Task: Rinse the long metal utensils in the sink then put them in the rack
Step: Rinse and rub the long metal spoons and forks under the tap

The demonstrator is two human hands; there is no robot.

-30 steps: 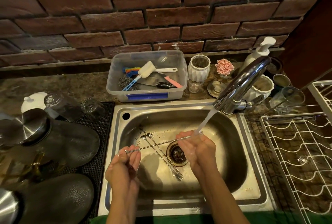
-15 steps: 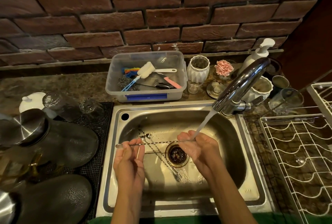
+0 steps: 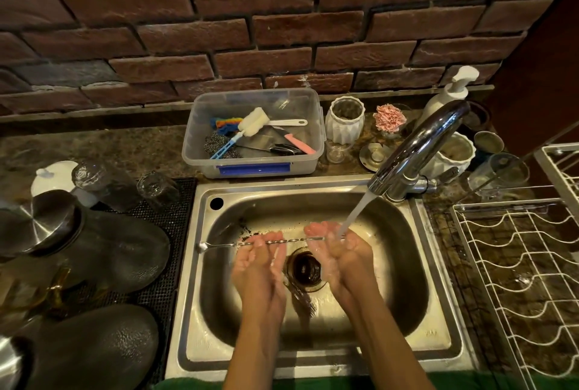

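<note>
Gripping a twisted bar spoon (image 3: 250, 243) level under the tap stream (image 3: 355, 216), our left hand (image 3: 258, 259) and right hand (image 3: 340, 247) pinch it; perhaps more utensils (image 3: 302, 297) lie below.

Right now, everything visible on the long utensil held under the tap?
The bar spoon is thin shiny metal with a twisted shaft and a small bowl at its left end, out over the sink rim. It lies level. The left hand and the right hand pinch it; tap water falls at its right end.

Head view, steeply down, close over sink (image 3: 313, 192)
</note>
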